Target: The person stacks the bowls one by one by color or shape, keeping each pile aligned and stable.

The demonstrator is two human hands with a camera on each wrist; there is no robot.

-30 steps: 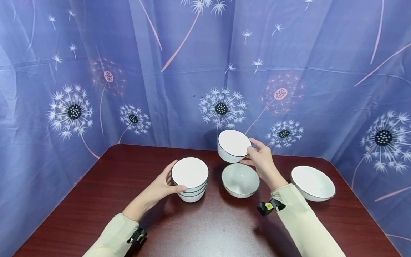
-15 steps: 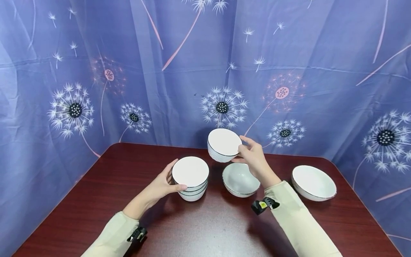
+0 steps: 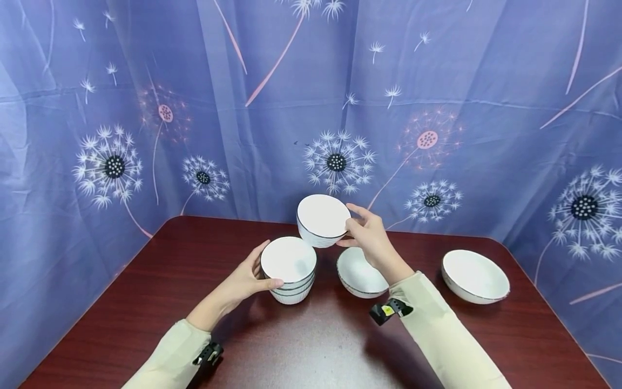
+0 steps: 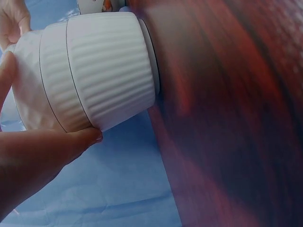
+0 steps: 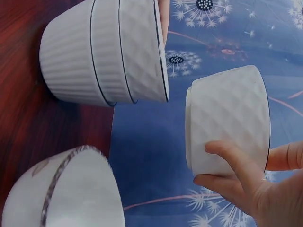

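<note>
A stack of three white bowls (image 3: 290,270) with thin dark rims stands upright on the table. My left hand (image 3: 242,283) grips its left side, the thumb across the front and the fingers behind. In the left wrist view the lowest bowl (image 4: 109,66) shows a ribbed wall. My right hand (image 3: 370,237) pinches another white bowl (image 3: 323,216) by its right side, in the air behind and to the right of the stack. That bowl's diamond-textured wall (image 5: 229,118) shows in the right wrist view, apart from the stack.
A bowl with a speckled brown rim (image 3: 362,273) stands right of the stack, partly under my right forearm. A wider shallow bowl (image 3: 475,275) sits further right. Behind the dark red table (image 3: 194,259) hangs a blue dandelion-print curtain (image 3: 272,135).
My right hand has carried its bowl leftward, from above the speckled-rim bowl to close by the stack. The left hand and the stack have stayed put.
</note>
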